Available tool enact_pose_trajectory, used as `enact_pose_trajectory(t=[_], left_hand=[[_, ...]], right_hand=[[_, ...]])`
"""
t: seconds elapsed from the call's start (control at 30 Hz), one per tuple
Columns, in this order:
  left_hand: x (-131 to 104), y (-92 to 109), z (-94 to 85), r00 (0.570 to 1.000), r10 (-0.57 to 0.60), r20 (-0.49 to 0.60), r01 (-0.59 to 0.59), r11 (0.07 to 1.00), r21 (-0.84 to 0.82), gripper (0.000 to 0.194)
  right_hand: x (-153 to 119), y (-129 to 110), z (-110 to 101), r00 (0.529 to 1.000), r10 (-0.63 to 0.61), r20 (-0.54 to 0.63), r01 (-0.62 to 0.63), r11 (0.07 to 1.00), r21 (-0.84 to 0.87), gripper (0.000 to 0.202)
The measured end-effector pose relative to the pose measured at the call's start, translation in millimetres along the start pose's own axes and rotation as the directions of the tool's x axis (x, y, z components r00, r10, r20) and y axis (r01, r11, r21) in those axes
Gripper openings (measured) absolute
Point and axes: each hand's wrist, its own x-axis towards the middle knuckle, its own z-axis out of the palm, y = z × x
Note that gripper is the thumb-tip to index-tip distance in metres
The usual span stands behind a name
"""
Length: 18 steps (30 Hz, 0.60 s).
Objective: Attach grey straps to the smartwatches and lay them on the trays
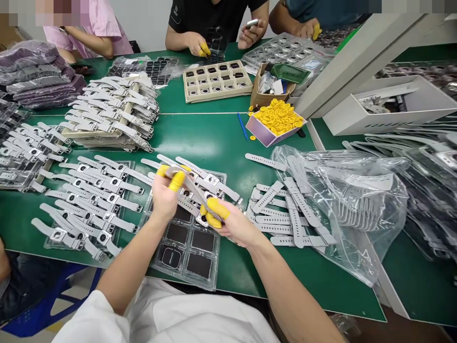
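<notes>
Yellow finger cots cover the fingertips of both my hands. My left hand [164, 193] pinches the upper end of a grey watch strap [197, 191], seen nearly edge-on. Its lower end is gripped by my right hand [230, 218]; whether a watch case is attached there is hidden by the fingers. Beneath my hands lies a clear plastic tray [213, 281]. Strapped smartwatches [214, 180] fill its far part, while dark square pieces [177, 234] sit in the nearer compartments. Loose grey straps [274, 220] are piled to the right of my right hand.
A plastic bag [387, 209] of straps lies right of the pile. Trays of strapped watches [94, 205] and a taller stack [110, 112] stand left. Beyond are a box of yellow finger cots [278, 116], a beige tray [217, 97] and a slanted post [357, 66]. Several co-workers sit opposite.
</notes>
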Motion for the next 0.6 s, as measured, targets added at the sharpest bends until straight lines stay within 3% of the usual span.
enact_pose_trajectory(t=[0.07, 0.13, 0.2, 0.27, 0.3, 0.37, 0.47, 0.53, 0.6], left_hand=[[8.8, 2.8, -8.1, 0.986, -0.021, -0.163, 0.010, 0.997, -0.070, 0.040], [12.7, 4.3, -12.3, 0.979, -0.069, -0.191, 0.060, 0.997, -0.056, 0.037], [9.0, 2.8, -9.7, 0.986, -0.161, -0.053, 0.162, 0.987, 0.023, 0.034], [-0.4, -1.3, -2.3, 0.961, -0.219, 0.168, 0.193, 0.968, 0.160, 0.033], [-5.7, -3.8, 1.6, 0.939, -0.207, 0.274, 0.142, 0.961, 0.237, 0.032], [-14.3, -8.5, 7.1, 0.885, -0.099, 0.455, -0.075, 0.934, 0.349, 0.034], [-18.7, -12.4, 6.8, 0.779, 0.065, 0.624, -0.371, 0.851, 0.373, 0.053], [-17.7, -12.9, 3.8, 0.738, 0.096, 0.668, -0.433, 0.826, 0.360, 0.059], [-16.6, -12.7, 1.7, 0.731, 0.090, 0.677, -0.439, 0.821, 0.365, 0.059]], right_hand=[[-1.6, -2.9, -3.0, 1.000, 0.018, -0.008, -0.019, 0.997, -0.070, 0.043], [-1.5, -3.8, -5.3, 0.994, -0.075, -0.076, 0.069, 0.994, -0.088, 0.040], [-0.1, -2.8, -6.0, 0.967, -0.205, -0.150, 0.196, 0.978, -0.078, 0.038], [1.6, -0.6, -4.8, 0.948, -0.269, -0.171, 0.264, 0.963, -0.053, 0.037], [2.4, 0.7, -3.8, 0.949, -0.274, -0.158, 0.273, 0.962, -0.030, 0.036], [3.6, 3.6, -1.4, 0.958, -0.261, -0.117, 0.266, 0.964, 0.028, 0.036], [4.9, 7.1, 1.2, 0.966, -0.244, -0.085, 0.252, 0.963, 0.096, 0.036], [5.5, 8.4, 2.3, 0.961, -0.252, -0.109, 0.264, 0.958, 0.114, 0.034], [6.1, 8.6, 3.9, 0.954, -0.265, -0.142, 0.283, 0.951, 0.129, 0.033]])
